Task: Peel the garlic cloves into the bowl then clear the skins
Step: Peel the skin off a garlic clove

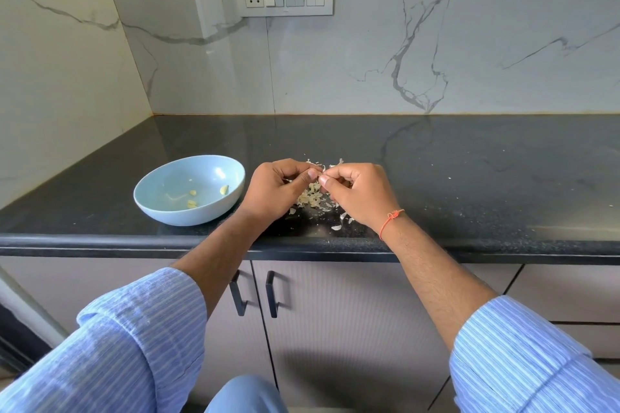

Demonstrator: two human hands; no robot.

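Head view | both hands [320,177] pinching a garlic clove [322,170] over skins [313,199] | bowl [161,177] just left, near counter edge [302,241]

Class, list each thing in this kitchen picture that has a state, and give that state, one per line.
Pale blue ceramic bowl: upright, holding a few peeled cloves.
Papery garlic skins: scattered loose on the black counter.
Left hand: pinching something small; cannot tell what.
Right hand: pinching the same.
Grey cabinet doors: closed.

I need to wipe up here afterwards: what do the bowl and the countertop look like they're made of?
The bowl looks like glazed ceramic, possibly melamine: pale blue, smooth, with soft highlights inside. The countertop looks like polished black granite or similar stone: fine pale speckles, and a glossy surface mirroring the wall's veins.
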